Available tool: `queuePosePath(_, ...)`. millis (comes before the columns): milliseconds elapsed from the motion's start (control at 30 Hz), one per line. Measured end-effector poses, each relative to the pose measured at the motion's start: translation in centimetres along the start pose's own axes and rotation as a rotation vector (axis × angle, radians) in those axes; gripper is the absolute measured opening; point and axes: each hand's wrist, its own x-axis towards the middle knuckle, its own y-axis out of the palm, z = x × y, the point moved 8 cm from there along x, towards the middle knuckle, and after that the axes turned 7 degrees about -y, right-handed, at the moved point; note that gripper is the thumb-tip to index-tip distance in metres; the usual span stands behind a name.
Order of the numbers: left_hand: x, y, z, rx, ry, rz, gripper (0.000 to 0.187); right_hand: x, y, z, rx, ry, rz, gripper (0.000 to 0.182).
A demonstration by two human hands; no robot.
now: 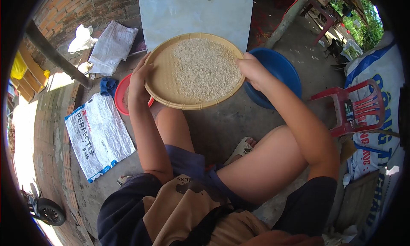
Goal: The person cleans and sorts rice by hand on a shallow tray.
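Note:
A round woven tray point(160, 71) is held up in front of me, over my knees. Pale grains point(205, 68) lie spread over its middle and right side, while its left part shows bare weave. My left hand point(139, 77) is closed on the tray's left rim. On the right rim, my right hand point(253, 71) grips with the fingers partly hidden beneath. Behind the tray's left edge is a red basin point(121, 94), partly covered by my forearm. A large blue basin point(273, 75) stands on the floor beyond my right hand.
A printed white sack point(100, 135) lies on the floor at left, with blue cloth point(109, 86) above it. A pale board point(196, 15) stands ahead. At right are a red plastic chair point(358, 105) and a big printed bag point(384, 71). A post point(57, 58) leans at left.

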Motion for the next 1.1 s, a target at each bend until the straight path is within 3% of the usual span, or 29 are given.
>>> queuePosePath(67, 0.1, -1.4, -0.1, -0.055, 0.004, 0.022, 0.053, -1.7, 1.2, 1.8, 0.020, -0.030, -0.001, 0.030)
queuePosePath(167, 0.1, 1.7, 0.7, 0.022, 0.091, -0.073, 0.055, 3.2, -2.1, -2.1, -0.038, -0.065, -0.049, 0.030)
queuePosePath(267, -0.6, 5.5, 2.9, 0.218, 0.025, -0.217, 0.059, 2.6, -3.8, -2.0, 0.048, 0.151, 0.085, 0.030)
queuePosePath(367, 0.0, 3.4, 1.6, 0.068, 0.044, -0.089, 0.058, 1.6, -3.5, -0.4, -0.006, -0.024, -0.045, 0.030)
queuePosePath(467, 0.8, -0.3, 0.7, -0.090, 0.007, 0.058, 0.052, 0.2, -0.4, 0.9, -0.102, -0.136, -0.040, 0.031)
queuePosePath(600, -0.5, 2.8, 0.5, 0.020, 0.024, -0.092, 0.055, 2.5, -2.6, -1.6, -0.094, -0.087, -0.064, 0.031)
queuePosePath(667, 0.1, 4.2, 2.7, 0.132, 0.033, -0.130, 0.059, 1.2, -3.4, -0.9, 0.099, 0.097, 0.029, 0.029)
queuePosePath(733, -0.5, 6.3, 3.0, 0.154, 0.057, -0.175, 0.060, 1.5, -4.4, -1.4, 0.031, 0.136, 0.036, 0.028)
queuePosePath(800, 0.6, 4.0, 2.5, 0.135, 0.098, -0.104, 0.059, 1.2, -4.1, -0.9, 0.029, 0.065, 0.004, 0.028)
queuePosePath(933, 0.4, 0.5, 0.6, -0.045, -0.039, 0.079, 0.056, -0.8, -0.5, 0.9, -0.112, -0.082, 0.006, 0.033)
queuePosePath(1000, 0.5, 0.5, 1.0, -0.038, -0.026, 0.076, 0.055, -1.2, -0.5, 0.6, -0.028, -0.044, 0.008, 0.032)
queuePosePath(1100, 0.2, 4.2, 2.3, 0.066, 0.047, -0.083, 0.057, 1.0, -4.6, -1.0, 0.002, 0.018, -0.024, 0.029)
